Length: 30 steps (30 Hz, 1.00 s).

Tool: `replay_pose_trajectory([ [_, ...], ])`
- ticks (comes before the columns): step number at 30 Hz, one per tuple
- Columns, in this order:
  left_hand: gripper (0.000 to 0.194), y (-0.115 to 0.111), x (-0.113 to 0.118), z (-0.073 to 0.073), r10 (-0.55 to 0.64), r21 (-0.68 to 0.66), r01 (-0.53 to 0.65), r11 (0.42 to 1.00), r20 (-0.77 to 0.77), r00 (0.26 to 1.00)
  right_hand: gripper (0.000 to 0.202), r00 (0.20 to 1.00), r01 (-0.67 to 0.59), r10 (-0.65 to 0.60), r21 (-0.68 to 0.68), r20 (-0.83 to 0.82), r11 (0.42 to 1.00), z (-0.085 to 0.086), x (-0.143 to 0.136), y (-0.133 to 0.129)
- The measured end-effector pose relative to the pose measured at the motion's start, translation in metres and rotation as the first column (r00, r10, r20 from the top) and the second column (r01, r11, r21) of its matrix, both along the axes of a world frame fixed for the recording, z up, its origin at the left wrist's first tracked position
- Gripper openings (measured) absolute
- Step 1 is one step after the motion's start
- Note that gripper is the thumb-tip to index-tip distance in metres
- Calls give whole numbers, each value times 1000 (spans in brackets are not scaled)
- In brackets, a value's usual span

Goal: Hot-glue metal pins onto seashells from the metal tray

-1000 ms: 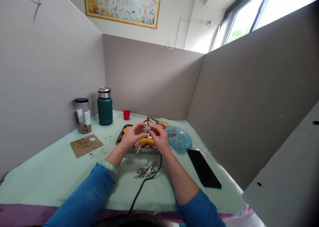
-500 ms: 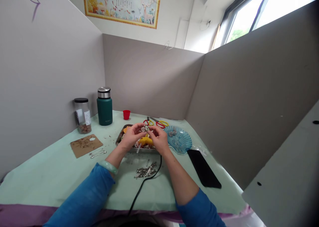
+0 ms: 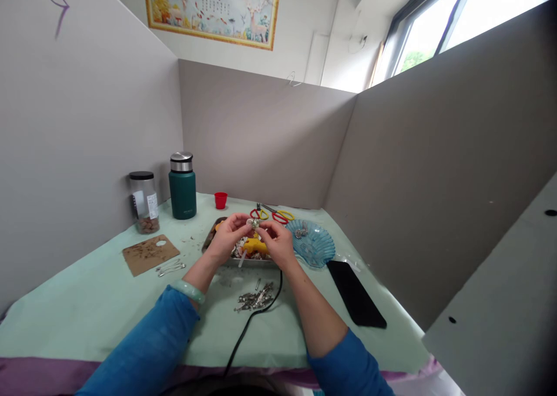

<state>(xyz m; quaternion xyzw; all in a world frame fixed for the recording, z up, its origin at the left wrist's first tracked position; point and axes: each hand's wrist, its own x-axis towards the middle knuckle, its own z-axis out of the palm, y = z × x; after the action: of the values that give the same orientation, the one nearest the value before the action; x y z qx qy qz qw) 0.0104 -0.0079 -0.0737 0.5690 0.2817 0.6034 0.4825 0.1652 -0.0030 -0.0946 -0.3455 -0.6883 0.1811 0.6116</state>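
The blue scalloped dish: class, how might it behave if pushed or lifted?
The blue scalloped dish is probably stiff, given its moulded, fluted rim. Its glossy, see-through surface may be slippery. Tilting it could slide the small silvery pieces lying inside.

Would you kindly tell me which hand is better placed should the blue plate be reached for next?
Probably the right hand: it is right beside the blue plate, while the left hand is farther off. Both are at the small piece.

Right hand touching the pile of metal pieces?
Apart. The head view shows the tray rim and green cloth between the right hand and the metal pieces.
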Motion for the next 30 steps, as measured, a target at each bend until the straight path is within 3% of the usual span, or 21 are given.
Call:
replay_pose_trajectory([
  [6,38,0,0,0,-1,-11,1,1000,-18,1000,20,999,-12,12,7,-29,1000,2,1,-2],
  [14,36,-2,-1,0,-28,2,28,1000,-27,999,20,1000,-9,10,167,-6,986,11,7,-7],
  [30,37,0,-3,-2,-51,-18,51,999,-13,999,16,996,-26,10,199,83,980,9,6,-7],
])
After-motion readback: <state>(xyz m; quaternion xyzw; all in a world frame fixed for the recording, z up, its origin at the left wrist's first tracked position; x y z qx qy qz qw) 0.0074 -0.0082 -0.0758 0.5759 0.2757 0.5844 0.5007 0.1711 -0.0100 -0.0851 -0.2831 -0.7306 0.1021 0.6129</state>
